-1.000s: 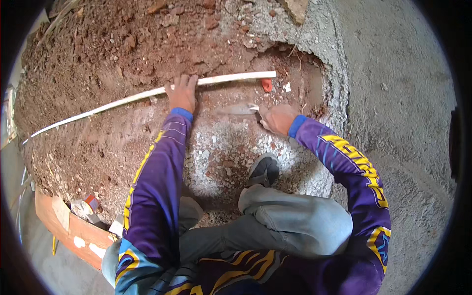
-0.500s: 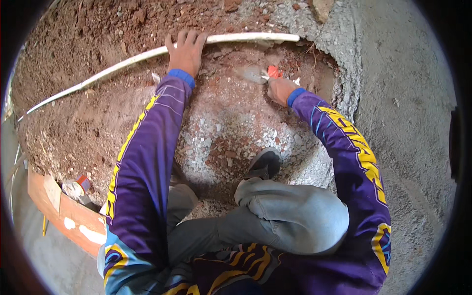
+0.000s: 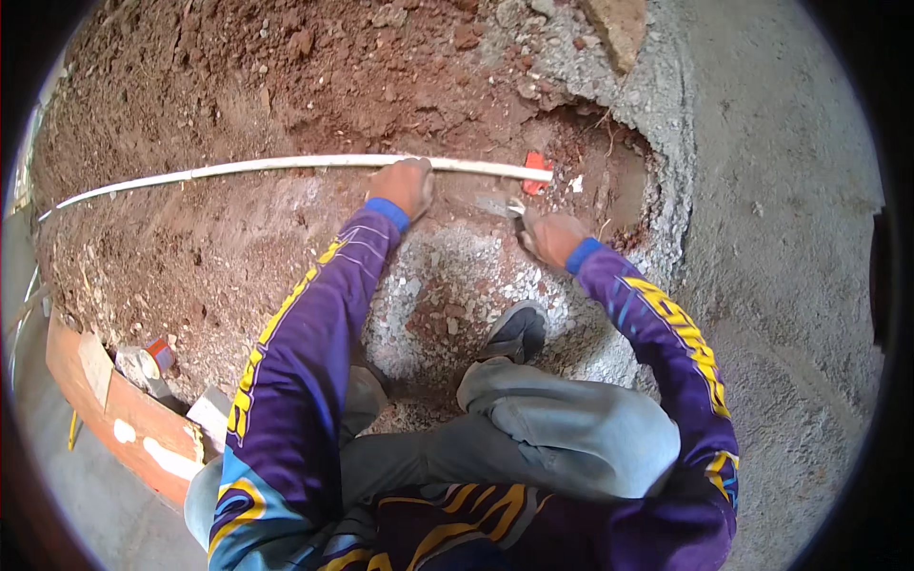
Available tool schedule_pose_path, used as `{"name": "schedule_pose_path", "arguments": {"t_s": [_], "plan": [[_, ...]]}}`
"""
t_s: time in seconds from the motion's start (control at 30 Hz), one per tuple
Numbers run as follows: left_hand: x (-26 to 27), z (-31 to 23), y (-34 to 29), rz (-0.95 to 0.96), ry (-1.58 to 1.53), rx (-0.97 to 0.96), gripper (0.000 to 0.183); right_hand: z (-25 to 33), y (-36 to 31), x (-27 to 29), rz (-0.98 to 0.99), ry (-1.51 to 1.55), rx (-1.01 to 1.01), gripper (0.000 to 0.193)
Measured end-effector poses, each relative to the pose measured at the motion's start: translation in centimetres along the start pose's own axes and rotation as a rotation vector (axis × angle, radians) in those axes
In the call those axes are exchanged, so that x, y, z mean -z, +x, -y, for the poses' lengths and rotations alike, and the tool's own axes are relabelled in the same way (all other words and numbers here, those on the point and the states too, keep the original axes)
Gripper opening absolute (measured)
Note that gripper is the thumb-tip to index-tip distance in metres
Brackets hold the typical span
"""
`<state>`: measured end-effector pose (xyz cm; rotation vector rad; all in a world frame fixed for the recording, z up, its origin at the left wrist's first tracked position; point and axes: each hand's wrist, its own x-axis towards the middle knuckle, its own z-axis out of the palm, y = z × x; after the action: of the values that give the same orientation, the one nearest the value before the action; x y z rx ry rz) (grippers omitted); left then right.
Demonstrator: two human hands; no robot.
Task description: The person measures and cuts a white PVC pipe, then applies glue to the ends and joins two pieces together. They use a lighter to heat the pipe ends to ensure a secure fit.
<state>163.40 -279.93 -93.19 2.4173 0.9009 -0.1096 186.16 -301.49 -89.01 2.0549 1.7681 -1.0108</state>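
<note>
A long, thin white pipe [image 3: 286, 163] lies across the reddish soil, bending away to the far left. My left hand [image 3: 405, 186] is closed around it, right of its middle. In my right hand [image 3: 557, 236] is a small trowel [image 3: 492, 204]; its grey metal blade points left, just below the pipe, and the fingers cover its handle. The pipe's right end rests over or just above a flat orange-red piece [image 3: 536, 162], partly hiding it. I cannot tell whether the pipe touches that piece.
A hollow [image 3: 619, 181] with a ragged concrete edge opens at the right, beside a grey concrete floor [image 3: 781, 238]. A flat stone [image 3: 614, 29] lies at the top. Lower left stand an orange-brown board [image 3: 124, 419] and a small red-and-white container [image 3: 159, 355]. Rubble surrounds my shoe [image 3: 517, 331].
My left hand has drawn the pipe nearer and slightly left, so its end now overlaps the orange-red piece. My right hand has come a little nearer with the trowel. The view has shifted slightly.
</note>
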Motion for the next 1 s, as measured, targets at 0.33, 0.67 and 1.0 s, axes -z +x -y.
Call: {"name": "schedule_pose_path", "arguments": {"t_s": [0.33, 0.67, 1.0], "plan": [[-7.7, -0.8, 0.2, -0.059, -0.006, 0.011, 0.056, -5.7, 0.4, -1.4, 0.013, 0.002, -0.242, 0.029], [-9.1, 0.8, 1.1, -0.215, -0.346, 0.087, 0.043, -3.1, 1.5, -3.6, -0.042, 0.139, -0.022, 0.035], [-10.2, 1.6, 1.1, -0.198, -0.502, 0.055, 0.031, -1.7, -0.4, 2.3, 0.154, -0.016, -0.041, 0.033]]}}
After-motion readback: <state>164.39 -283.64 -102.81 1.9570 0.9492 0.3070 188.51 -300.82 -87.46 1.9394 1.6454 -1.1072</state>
